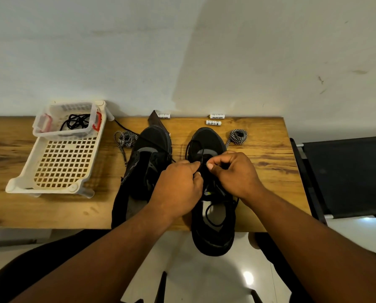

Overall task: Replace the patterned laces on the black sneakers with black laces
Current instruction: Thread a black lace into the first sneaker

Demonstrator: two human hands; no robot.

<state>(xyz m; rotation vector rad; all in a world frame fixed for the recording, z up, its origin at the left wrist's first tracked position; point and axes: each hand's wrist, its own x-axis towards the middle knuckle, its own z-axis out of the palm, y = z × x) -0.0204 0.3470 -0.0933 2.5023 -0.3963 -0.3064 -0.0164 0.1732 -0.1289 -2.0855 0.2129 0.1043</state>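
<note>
Head view: clear tub (51,127) in white tray (58,171) holds black lace (76,122); both hands (178,189) (235,173) pinch lace on right sneaker (211,141).

white basket (60,169), three batteries (217,116), wooden table (268,154)

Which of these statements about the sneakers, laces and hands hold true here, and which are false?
1. Both hands, left hand and right hand, work at the right sneaker. True.
2. The patterned laces remain threaded in the sneakers. False: they lie bundled on the table.
3. A black lace lies in the clear container. True.
4. The left sneaker sits inside the white tray. False: it stands on the table.
</note>
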